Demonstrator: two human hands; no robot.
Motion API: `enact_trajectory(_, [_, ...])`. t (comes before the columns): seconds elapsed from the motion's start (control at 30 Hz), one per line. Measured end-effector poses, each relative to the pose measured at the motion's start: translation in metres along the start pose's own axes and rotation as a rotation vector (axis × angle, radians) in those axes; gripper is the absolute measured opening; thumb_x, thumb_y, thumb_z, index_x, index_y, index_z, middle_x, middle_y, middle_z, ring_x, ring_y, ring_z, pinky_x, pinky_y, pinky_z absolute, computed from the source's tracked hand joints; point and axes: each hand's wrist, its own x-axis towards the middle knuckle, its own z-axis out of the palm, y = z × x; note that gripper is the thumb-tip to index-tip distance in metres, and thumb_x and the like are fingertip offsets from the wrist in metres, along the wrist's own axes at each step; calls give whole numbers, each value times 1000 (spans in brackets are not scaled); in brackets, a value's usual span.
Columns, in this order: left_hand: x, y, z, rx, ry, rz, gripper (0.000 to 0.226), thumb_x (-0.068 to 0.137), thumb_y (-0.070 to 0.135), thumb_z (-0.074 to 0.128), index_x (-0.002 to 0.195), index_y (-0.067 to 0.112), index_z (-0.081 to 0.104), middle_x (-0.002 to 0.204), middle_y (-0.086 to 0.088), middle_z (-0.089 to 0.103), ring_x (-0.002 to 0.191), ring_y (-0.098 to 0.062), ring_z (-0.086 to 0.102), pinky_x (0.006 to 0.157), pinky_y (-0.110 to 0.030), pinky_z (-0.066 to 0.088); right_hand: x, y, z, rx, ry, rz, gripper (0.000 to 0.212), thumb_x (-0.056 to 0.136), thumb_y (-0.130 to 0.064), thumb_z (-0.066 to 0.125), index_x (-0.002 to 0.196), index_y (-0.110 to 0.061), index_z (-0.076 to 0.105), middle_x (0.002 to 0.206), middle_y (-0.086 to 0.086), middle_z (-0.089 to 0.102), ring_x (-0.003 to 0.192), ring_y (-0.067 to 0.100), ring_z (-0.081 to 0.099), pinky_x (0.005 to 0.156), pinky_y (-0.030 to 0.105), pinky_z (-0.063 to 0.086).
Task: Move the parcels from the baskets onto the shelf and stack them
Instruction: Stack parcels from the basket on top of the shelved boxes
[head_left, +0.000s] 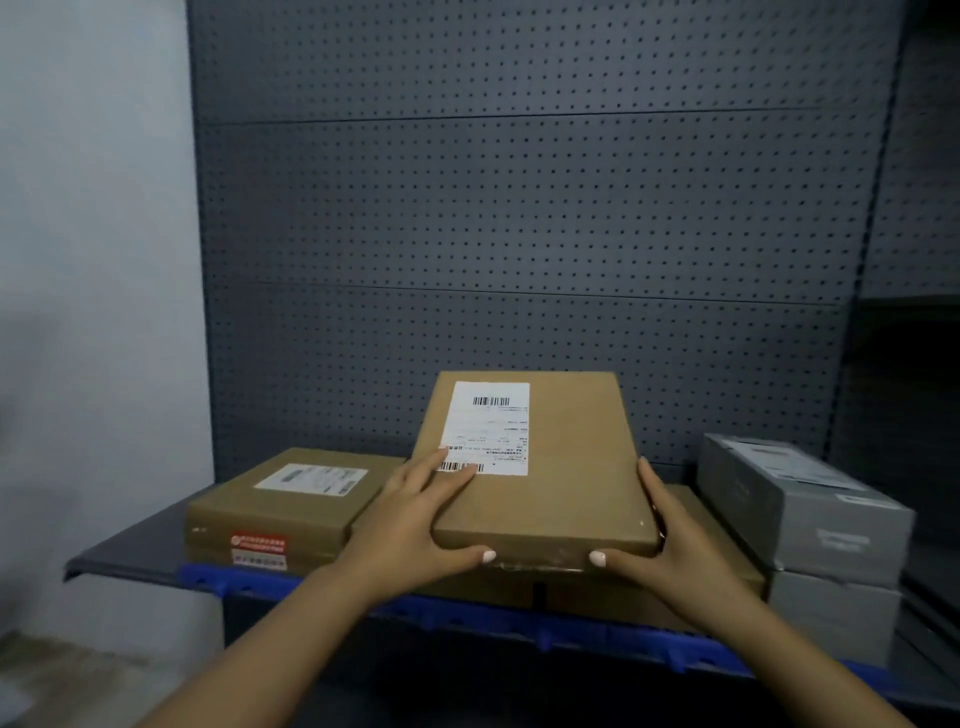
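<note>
Grey pegboard (519, 208) fills the back of the shelf (130, 551), with a pale wall (93, 260) off to the left; the shelf's front edge carries a blue strip (467, 621). Centre of the shelf, I've got a brown parcel (561, 467) lying flat on top of a wider brown box (722, 566) beneath it; its white label (488, 426) faces up, barcodes at both ends. My left hand (410, 525) clamps the near left corner; fingers (441, 470) stretched flat across the top, tips reaching onto the label, thumb (483, 557) hooked round the front edge. My right hand (675, 540) takes the near right corner; fingers (649, 483) lying straight along the right side, thumb (600, 558) pressed on the front edge; so both hands have the parcel gripped between thumb and fingers. Just left, touching the stack's side, sits another brown parcel (280, 499), flat, white label up, a red sticker (258, 544) on its front face. Off to the right stand two grey boxes (810, 519), one stacked on the other, the upper one skewed a little; they sit just beside the brown stack. Both forearms come up from the bottom of view.
</note>
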Motion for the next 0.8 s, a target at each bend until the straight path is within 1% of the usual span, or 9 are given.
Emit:
enact_trajectory(0.07, [23, 8, 16, 4, -23, 10, 91, 70, 74, 60, 145, 49, 15, 155, 21, -2, 142, -12, 3, 116, -44, 19, 7, 15, -12, -11, 41, 19, 111, 71, -37, 80, 151, -36, 3, 150, -10, 26, 119, 3, 34, 91, 15, 35])
enact_trajectory(0.13, [44, 15, 32, -19, -40, 15, 91, 70, 73, 60, 145, 49, 15, 155, 22, -2, 142, -13, 2, 116, -44, 19, 15, 30, -22, -72, 91, 36, 104, 72, -40, 79, 151, -36, 11, 153, -9, 24, 129, 10, 34, 103, 26, 38])
enact_trajectory(0.2, [64, 20, 48, -45, -56, 21, 91, 70, 74, 60, 145, 48, 17, 155, 21, 0, 142, -14, 3, 116, -43, 19, 23, 44, -30, -129, 129, 67, 98, 73, -43, 78, 150, -35, 17, 156, -7, 22, 137, 16, 30, 110, 36, 35])
enact_trajectory(0.37, [97, 29, 75, -26, -101, 25, 93, 65, 82, 54, 145, 47, 21, 156, 18, 8, 142, -15, 11, 114, -43, 25, 33, 74, -41, -146, 139, 118, 82, 78, -42, 74, 146, -34, 31, 157, -5, 20, 141, 15, 25, 114, 34, 28])
enact_trajectory(0.53, [111, 36, 71, 23, -195, 9, 93, 65, 85, 51, 145, 46, 25, 156, 17, 14, 139, -15, 25, 111, -42, 32, 35, 82, -45, -158, 160, 115, 69, 83, -42, 69, 143, -34, 37, 156, -5, 23, 141, 13, 25, 115, 33, 27])
enact_trajectory(0.63, [112, 35, 67, 43, -220, 12, 99, 56, 92, 43, 143, 48, 26, 155, 18, 17, 138, -14, 28, 111, -39, 32, 30, 80, -58, -356, 145, 44, 59, 87, -47, 61, 141, -34, 40, 152, -10, 29, 137, 7, 29, 109, 23, 26])
enact_trajectory(0.67, [113, 35, 66, 51, -225, 13, 101, 54, 93, 41, 143, 48, 26, 155, 18, 17, 138, -13, 29, 110, -38, 33, 27, 79, -65, -441, 168, 9, 56, 89, -51, 56, 140, -33, 41, 149, -12, 33, 136, 7, 31, 108, 22, 27])
enact_trajectory(0.73, [114, 37, 64, 78, -233, 15, 107, 49, 96, 37, 144, 48, 25, 156, 18, 16, 137, -12, 31, 109, -36, 34, 26, 80, -86, -617, 283, -56, 59, 89, -63, 44, 138, -31, 46, 144, -10, 42, 134, 12, 35, 108, 28, 28])
enact_trajectory(0.8, [117, 40, 64, 103, -241, 21, 112, 45, 98, 36, 144, 48, 23, 156, 18, 15, 136, -12, 32, 107, -35, 35, 31, 88, -109, -813, 381, -55, 75, 83, -73, 24, 137, -28, 49, 143, -2, 46, 136, 20, 36, 112, 38, 24])
